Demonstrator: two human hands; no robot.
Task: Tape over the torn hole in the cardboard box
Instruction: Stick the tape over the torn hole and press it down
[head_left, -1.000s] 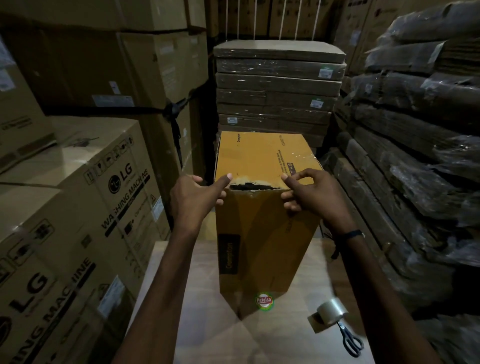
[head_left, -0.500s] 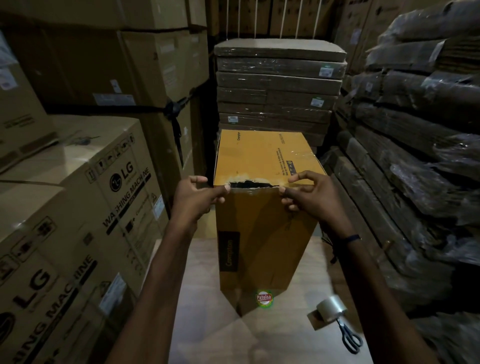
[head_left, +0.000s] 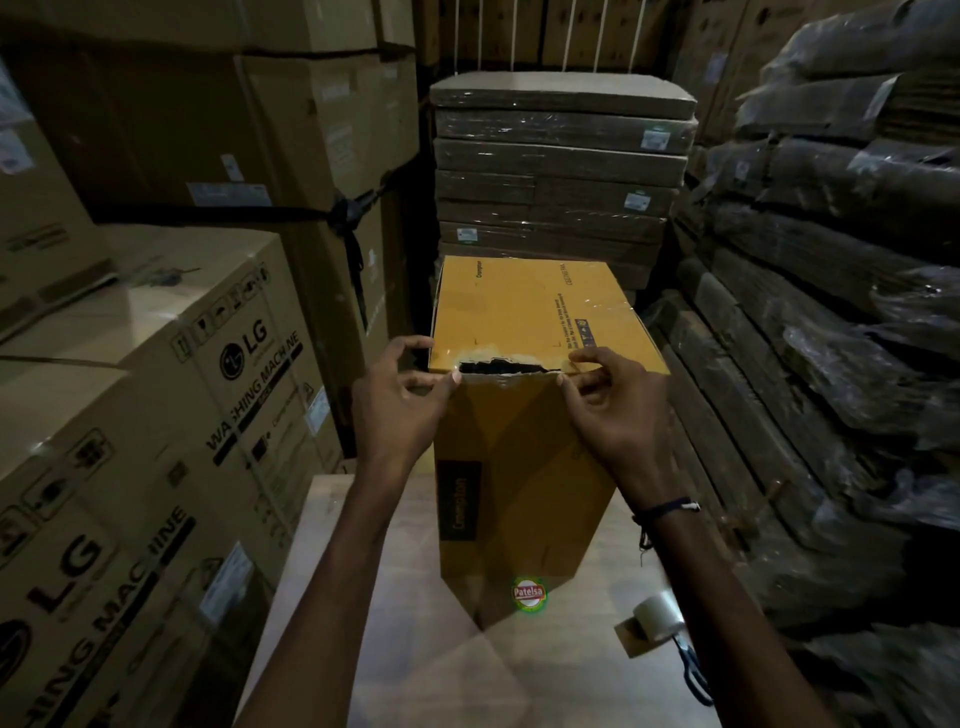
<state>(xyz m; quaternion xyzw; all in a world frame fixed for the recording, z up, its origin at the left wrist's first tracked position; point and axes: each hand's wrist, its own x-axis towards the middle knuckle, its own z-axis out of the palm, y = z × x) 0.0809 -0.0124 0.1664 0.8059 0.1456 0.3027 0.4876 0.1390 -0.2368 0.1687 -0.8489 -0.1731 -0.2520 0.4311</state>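
A tall yellow cardboard box (head_left: 519, 467) stands upright on a pale table (head_left: 415, 649). A jagged torn hole (head_left: 498, 366) runs along its top front edge. My left hand (head_left: 400, 410) pinches thumb to forefinger at the hole's left end. At the right end my right hand (head_left: 618, 415) pinches the same way. A faint glossy strip of clear tape seems stretched between them along the tear, though it is hard to make out. The clear tape roll (head_left: 657, 621) lies on the table at the lower right.
Black-handled scissors (head_left: 693, 670) lie beside the roll near the table's right edge. Large LG washing machine cartons (head_left: 156, 415) crowd the left. A stack of wrapped flat packs (head_left: 561, 171) stands behind the box, and plastic-wrapped bundles (head_left: 831, 312) wall the right.
My left forefinger, straight against the box a second ago, has curled to meet the thumb. Both hands stay at the ends of the hole and have shifted only slightly.
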